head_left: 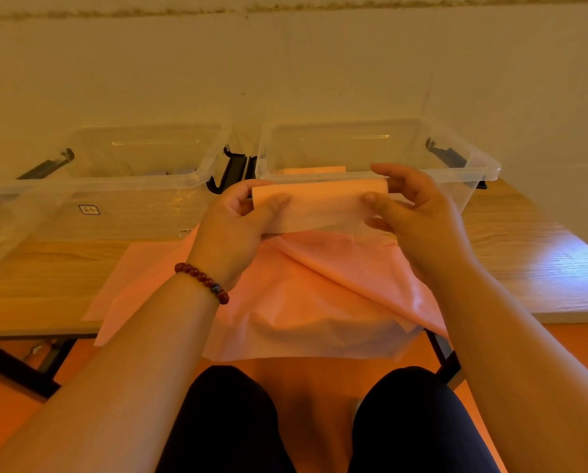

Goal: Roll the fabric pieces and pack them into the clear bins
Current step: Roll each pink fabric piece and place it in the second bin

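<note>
**While both hands pinch the roll, its axis lies side to side along the bin wall**

Since the fabric roll (319,199) is only partly wound, most of the pink sheet hangs from it as a loose tail (319,302). The tail drapes back over the worktop (531,268) and off its near edge toward the person's knees.

The left hand (232,227) takes the roll's left end and the right hand (418,213) its right end. Each grip is closed on the fabric, thumb on the near face and fingers curled behind. The roll appears lifted a little off the worktop.

Its long axis runs left to right, parallel to the near wall of the right clear bin (483,165) and just in front of that wall. That bin lies directly beyond the roll, away from the person. The left clear bin (203,179) sits off to the left, well apart from the right hand. One finished roll (311,170) already lies inside the right bin against the near wall, in the same side-to-side direction.

By my reading, the winding is not yet done and the tail must be taken up first. After that the roll would go forward and over the rim without turning. Both hands are equally near. Another pink sheet (132,278) lies flat under the tail, so more pieces wait.
</note>
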Available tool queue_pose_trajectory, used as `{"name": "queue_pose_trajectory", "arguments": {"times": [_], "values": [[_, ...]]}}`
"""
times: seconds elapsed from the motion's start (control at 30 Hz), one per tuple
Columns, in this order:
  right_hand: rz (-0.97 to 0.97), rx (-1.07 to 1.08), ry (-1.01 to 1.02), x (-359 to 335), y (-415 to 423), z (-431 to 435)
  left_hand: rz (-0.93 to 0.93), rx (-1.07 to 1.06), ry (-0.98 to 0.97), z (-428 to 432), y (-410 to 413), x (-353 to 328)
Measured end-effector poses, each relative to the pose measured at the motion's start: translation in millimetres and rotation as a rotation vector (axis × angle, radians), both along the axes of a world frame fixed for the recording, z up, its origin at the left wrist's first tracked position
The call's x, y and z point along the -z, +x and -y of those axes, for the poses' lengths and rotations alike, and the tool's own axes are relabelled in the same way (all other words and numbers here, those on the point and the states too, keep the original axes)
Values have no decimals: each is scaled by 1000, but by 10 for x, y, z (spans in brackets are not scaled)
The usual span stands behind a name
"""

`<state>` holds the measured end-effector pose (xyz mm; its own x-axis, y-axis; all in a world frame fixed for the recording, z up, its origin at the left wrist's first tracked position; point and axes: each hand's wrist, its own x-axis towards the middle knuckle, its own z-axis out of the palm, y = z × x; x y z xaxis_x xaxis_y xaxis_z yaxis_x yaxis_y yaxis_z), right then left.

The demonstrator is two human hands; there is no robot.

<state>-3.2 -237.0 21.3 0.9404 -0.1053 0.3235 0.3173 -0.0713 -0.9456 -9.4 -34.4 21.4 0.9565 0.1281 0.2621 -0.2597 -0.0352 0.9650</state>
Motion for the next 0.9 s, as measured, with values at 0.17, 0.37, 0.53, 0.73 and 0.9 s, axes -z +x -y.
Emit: {"name": "queue_pose_trajectory", "arguments": {"times": [0.17, 0.37, 0.53, 0.73, 0.9], "values": [[-31, -16, 36, -4, 21, -1, -1, 26, -34, -8, 17, 10], [-55, -17, 3, 4, 26, 13, 4, 27, -42, 13, 26, 14], [-33, -80, -83, -29, 3, 29, -24, 37, -90, 34, 36, 23], [-38, -68, -27, -64, 29, 12, -18, 66, -84, 36, 88, -7], [-58, -106, -56, -99, 82, -18, 3, 52, 27, 22, 143, -47]]}}
